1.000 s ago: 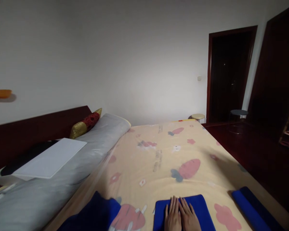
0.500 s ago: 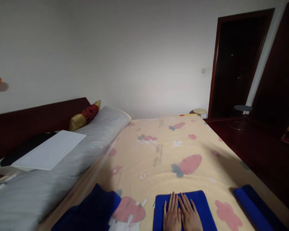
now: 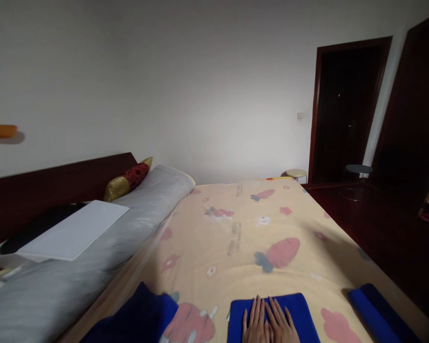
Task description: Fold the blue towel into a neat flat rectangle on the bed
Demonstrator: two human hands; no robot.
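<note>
Both hands, left hand [image 3: 254, 320] and right hand [image 3: 281, 322], stay flat and open on the folded blue towel [image 3: 300, 309] at 6 o'clock; nothing has shifted.

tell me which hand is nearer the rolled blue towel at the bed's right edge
Right. The right hand lies flat on the folded blue cloth, closer to the rolled blue towel; the left hand lies beside it, farther away.

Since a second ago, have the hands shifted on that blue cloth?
No. Both the left hand and right hand lie flat, side by side, on the blue cloth; only the camera moved.
</note>
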